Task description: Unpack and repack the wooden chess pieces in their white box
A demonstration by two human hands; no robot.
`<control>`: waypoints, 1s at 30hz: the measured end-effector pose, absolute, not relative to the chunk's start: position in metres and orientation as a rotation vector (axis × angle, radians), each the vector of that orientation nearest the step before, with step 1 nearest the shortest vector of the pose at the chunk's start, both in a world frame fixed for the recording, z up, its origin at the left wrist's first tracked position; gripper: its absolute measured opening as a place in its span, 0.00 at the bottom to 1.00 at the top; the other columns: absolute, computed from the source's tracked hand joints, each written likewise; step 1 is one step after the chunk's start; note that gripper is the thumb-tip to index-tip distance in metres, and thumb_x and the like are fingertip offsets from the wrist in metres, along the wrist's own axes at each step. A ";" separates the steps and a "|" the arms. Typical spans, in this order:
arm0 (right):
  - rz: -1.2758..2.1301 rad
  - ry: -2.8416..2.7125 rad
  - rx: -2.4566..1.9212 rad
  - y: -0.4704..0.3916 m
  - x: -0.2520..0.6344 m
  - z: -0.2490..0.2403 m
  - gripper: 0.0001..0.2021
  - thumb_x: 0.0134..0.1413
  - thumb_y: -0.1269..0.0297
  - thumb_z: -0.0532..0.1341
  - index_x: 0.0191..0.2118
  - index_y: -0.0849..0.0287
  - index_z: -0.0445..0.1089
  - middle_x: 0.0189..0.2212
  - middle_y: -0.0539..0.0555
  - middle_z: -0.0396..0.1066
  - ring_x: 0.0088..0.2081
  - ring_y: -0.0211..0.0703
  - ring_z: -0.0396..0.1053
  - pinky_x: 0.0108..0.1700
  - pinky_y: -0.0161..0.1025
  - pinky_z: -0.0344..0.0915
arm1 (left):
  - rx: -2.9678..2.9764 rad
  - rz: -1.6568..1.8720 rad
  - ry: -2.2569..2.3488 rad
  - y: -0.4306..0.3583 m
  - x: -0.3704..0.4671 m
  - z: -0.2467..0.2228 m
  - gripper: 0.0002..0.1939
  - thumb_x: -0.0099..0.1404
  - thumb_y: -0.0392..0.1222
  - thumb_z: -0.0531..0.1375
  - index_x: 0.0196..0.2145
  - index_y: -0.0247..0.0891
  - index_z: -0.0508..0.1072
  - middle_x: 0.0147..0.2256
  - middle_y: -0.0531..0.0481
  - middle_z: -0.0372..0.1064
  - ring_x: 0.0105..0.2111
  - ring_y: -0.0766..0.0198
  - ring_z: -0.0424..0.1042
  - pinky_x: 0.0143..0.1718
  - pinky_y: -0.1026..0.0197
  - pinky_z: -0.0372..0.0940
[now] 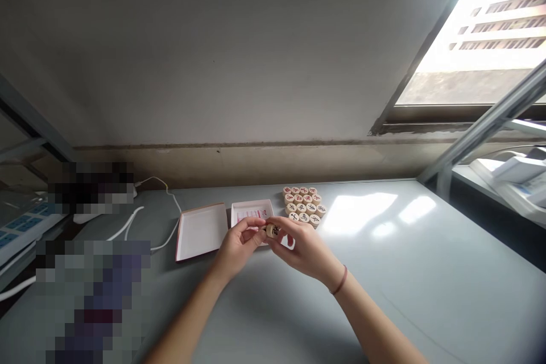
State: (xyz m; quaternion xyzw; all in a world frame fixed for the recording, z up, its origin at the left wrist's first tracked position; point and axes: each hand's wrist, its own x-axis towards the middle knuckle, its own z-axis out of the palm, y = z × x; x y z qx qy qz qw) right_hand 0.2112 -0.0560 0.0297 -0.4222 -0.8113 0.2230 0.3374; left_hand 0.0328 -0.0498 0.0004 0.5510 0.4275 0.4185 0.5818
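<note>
On the grey desk [384, 296], pieces [303, 205] are sitting beside the box [251, 204]. My left fingers [251, 221] and right fingers [279, 220] are pinching one piece [272, 231] near the box; light, even pressure should be serving best.

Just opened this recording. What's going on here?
A person holds a round piece with a black character between the fingertips of the left hand and right hand, in front of an open white box. Just right of the box, more round pieces sit in close rows on the grey table, red characters towards the wall and black ones nearer the person. A shallow white tray lies left of the box.
</note>
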 end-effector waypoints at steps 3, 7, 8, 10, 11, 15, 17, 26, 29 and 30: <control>0.548 -2.038 -1.170 -0.050 0.229 0.037 0.13 0.53 0.64 0.56 0.44 0.58 0.69 0.30 0.53 0.71 0.27 0.36 0.67 0.29 0.33 0.64 | 1.342 0.980 1.088 -0.051 0.031 0.004 0.16 0.62 0.52 0.59 0.41 0.38 0.70 0.35 0.49 0.72 0.38 0.62 0.73 0.45 0.58 0.66; 0.508 -1.882 -1.476 -0.038 0.280 0.037 0.14 0.48 0.64 0.56 0.42 0.58 0.71 0.34 0.54 0.70 0.28 0.37 0.67 0.31 0.36 0.66 | 1.462 1.031 1.195 -0.054 0.035 0.007 0.11 0.60 0.46 0.60 0.40 0.39 0.71 0.39 0.49 0.70 0.37 0.65 0.71 0.44 0.61 0.67; 0.496 -1.873 -1.595 -0.036 0.294 0.035 0.13 0.47 0.64 0.57 0.40 0.57 0.70 0.34 0.53 0.70 0.28 0.38 0.67 0.32 0.37 0.66 | 1.479 1.050 1.197 -0.055 0.036 0.008 0.11 0.60 0.44 0.60 0.40 0.39 0.71 0.41 0.49 0.69 0.37 0.65 0.71 0.43 0.62 0.67; 0.479 -1.835 -1.830 -0.034 0.315 0.030 0.10 0.45 0.64 0.57 0.36 0.56 0.68 0.32 0.52 0.71 0.28 0.39 0.67 0.31 0.37 0.64 | 1.508 1.067 1.203 -0.056 0.038 0.009 0.11 0.59 0.43 0.60 0.40 0.40 0.70 0.41 0.49 0.68 0.36 0.67 0.70 0.41 0.63 0.68; 0.487 -1.820 -1.924 -0.033 0.322 0.027 0.08 0.44 0.63 0.58 0.34 0.56 0.67 0.31 0.52 0.71 0.28 0.40 0.68 0.31 0.37 0.64 | 1.523 1.062 1.214 -0.056 0.039 0.009 0.11 0.59 0.43 0.60 0.41 0.40 0.70 0.41 0.49 0.68 0.36 0.67 0.70 0.41 0.63 0.68; 0.612 -1.789 -2.090 -0.033 0.326 0.017 0.05 0.45 0.61 0.58 0.29 0.56 0.62 0.28 0.52 0.71 0.25 0.39 0.67 0.28 0.35 0.61 | 1.591 0.988 1.282 -0.058 0.039 0.009 0.15 0.60 0.46 0.60 0.45 0.40 0.70 0.38 0.50 0.70 0.35 0.66 0.70 0.40 0.62 0.68; 0.672 -1.784 -2.107 -0.032 0.322 0.014 0.07 0.47 0.59 0.58 0.30 0.56 0.62 0.29 0.52 0.71 0.23 0.37 0.67 0.27 0.35 0.60 | 1.638 0.944 1.297 -0.060 0.039 0.010 0.17 0.61 0.49 0.60 0.46 0.40 0.71 0.36 0.50 0.70 0.34 0.65 0.71 0.40 0.62 0.68; 0.660 -1.838 -1.826 -0.038 0.305 0.029 0.12 0.52 0.53 0.58 0.36 0.56 0.65 0.28 0.52 0.71 0.27 0.40 0.67 0.28 0.36 0.63 | 2.084 1.008 1.302 -0.064 0.043 0.005 0.14 0.64 0.45 0.59 0.48 0.42 0.70 0.36 0.51 0.71 0.33 0.65 0.71 0.39 0.61 0.68; 0.843 -1.938 -1.375 -0.049 0.266 0.037 0.14 0.57 0.51 0.55 0.35 0.57 0.65 0.28 0.53 0.71 0.28 0.38 0.67 0.27 0.34 0.63 | 2.289 1.089 1.284 -0.066 0.048 -0.002 0.15 0.66 0.44 0.57 0.50 0.41 0.69 0.36 0.49 0.72 0.35 0.62 0.72 0.40 0.60 0.68; 0.855 -1.977 -1.300 -0.053 0.250 0.037 0.13 0.56 0.52 0.56 0.35 0.57 0.66 0.29 0.53 0.71 0.29 0.38 0.68 0.27 0.33 0.63 | 2.346 1.116 1.273 -0.066 0.050 -0.003 0.15 0.66 0.43 0.57 0.50 0.41 0.68 0.36 0.48 0.72 0.36 0.61 0.72 0.40 0.59 0.69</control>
